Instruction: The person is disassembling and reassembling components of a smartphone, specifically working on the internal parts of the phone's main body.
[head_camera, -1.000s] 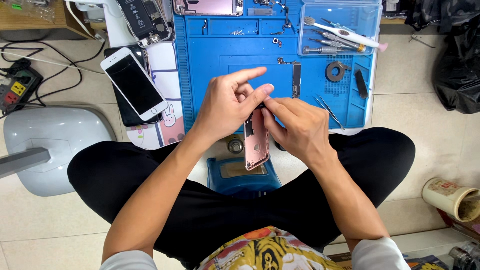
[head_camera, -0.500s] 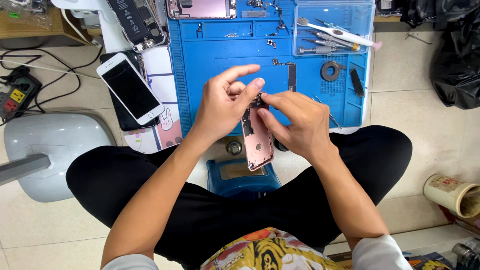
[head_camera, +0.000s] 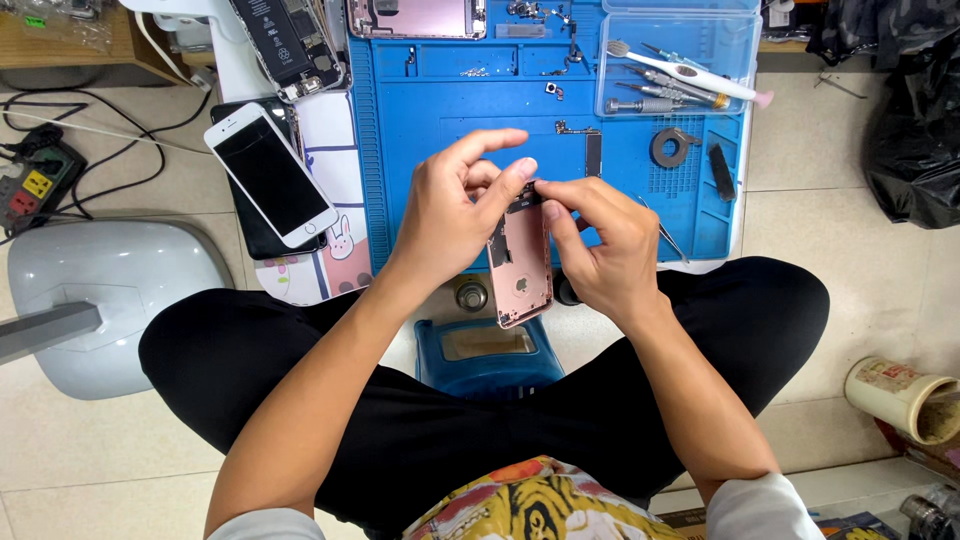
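Really, with the left hand (head_camera: 450, 215) gripping the pink phone housing (head_camera: 520, 265), the right hand (head_camera: 600, 245) pinching its top edge ought to work gently.

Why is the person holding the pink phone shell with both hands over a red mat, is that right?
Not quite: the mat is blue, not red. The head view shows it clearly. The rest holds: the left hand and right hand both hold the pink phone shell over it.
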